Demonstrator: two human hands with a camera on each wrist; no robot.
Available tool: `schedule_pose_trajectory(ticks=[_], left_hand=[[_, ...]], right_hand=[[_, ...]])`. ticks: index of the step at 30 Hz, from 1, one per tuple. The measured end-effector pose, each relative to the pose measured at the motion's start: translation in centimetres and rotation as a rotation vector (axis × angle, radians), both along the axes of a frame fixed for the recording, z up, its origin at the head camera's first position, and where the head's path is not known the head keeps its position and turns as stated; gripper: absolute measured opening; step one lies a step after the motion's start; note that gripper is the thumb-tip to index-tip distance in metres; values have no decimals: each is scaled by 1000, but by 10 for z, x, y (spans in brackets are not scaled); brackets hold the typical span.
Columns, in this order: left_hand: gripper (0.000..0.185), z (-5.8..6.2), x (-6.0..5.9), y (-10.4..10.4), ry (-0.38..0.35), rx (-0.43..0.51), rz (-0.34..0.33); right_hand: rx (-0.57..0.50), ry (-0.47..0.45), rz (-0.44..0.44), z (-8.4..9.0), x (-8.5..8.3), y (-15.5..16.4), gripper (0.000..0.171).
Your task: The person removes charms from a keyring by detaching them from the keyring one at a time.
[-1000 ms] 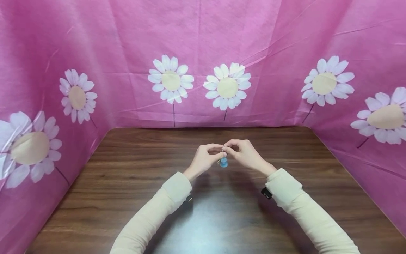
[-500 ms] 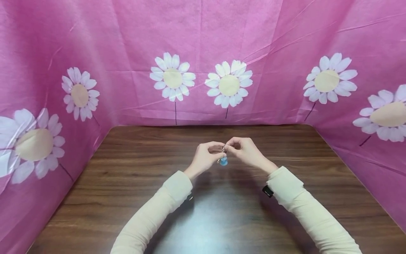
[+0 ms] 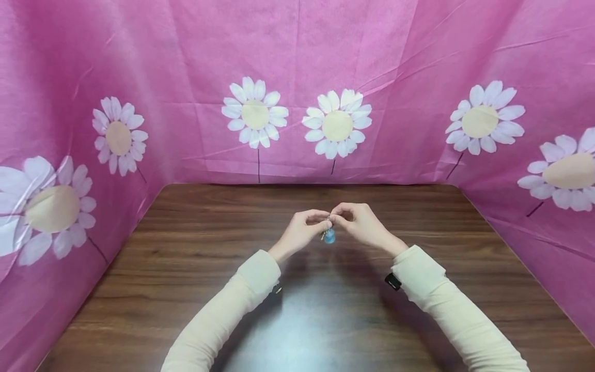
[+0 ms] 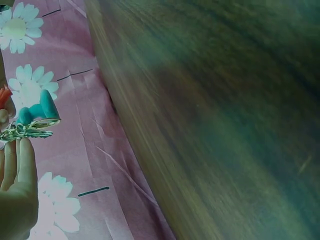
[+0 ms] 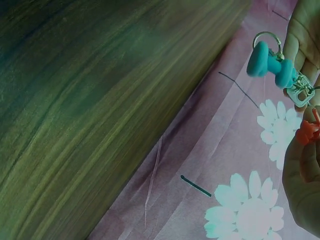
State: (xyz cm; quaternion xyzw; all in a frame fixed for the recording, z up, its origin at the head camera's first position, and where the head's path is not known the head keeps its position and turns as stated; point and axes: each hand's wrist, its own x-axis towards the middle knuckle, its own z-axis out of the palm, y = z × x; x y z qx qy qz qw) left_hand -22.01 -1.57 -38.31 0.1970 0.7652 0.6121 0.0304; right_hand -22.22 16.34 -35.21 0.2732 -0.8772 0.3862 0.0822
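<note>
A keychain with a blue dumbbell-shaped charm (image 3: 329, 236) hangs between the two hands above the table. In the right wrist view its blue charm (image 5: 258, 61) carries a large metal ring at one end and a silver chain with flat metal pieces at the other. My left hand (image 3: 301, 228) holds the metal part near the charm between thumb and fingers. The right hand (image 3: 361, 221) pinches the upper end, where a small red piece (image 5: 308, 132) shows at its fingertips. Gold-coloured metal parts (image 4: 30, 133) lie by the left fingertips. The exact shape of the red piece is unclear.
A brown wood-grain table (image 3: 186, 268) lies beneath the hands. Pink cloth (image 3: 195, 51) printed with white daisies surrounds its back and sides. A black device (image 3: 392, 281) sits under the right sleeve cuff, and another shows at the left cuff.
Both hands stay nearly in place at the keychain. The chain showed longer between the fingers half a second ago, and the blue charm has turned slightly. The head view has shifted a little.
</note>
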Motion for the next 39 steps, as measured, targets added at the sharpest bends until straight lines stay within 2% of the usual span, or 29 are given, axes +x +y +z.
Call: schedule_pose_trajectory(ticks=[9, 17, 25, 29, 35, 39], left_hand=[[26, 2, -1, 2, -3, 7, 4], [28, 22, 14, 1, 25, 21, -6], [29, 5, 1, 5, 40, 61, 7], [28, 2, -1, 7, 47, 62, 16], [29, 2, 0, 8, 33, 57, -7], [30, 14, 7, 6, 20, 45, -29]], right_hand=[[13, -9, 5, 0, 0, 3, 5], [26, 10, -14, 0, -1, 3, 6], [12, 13, -20, 2, 0, 5, 6], [-6, 7, -25, 3, 1, 6, 7], [-7, 2, -29, 2, 3, 8, 6], [-18, -10, -19, 2, 4, 8, 7]])
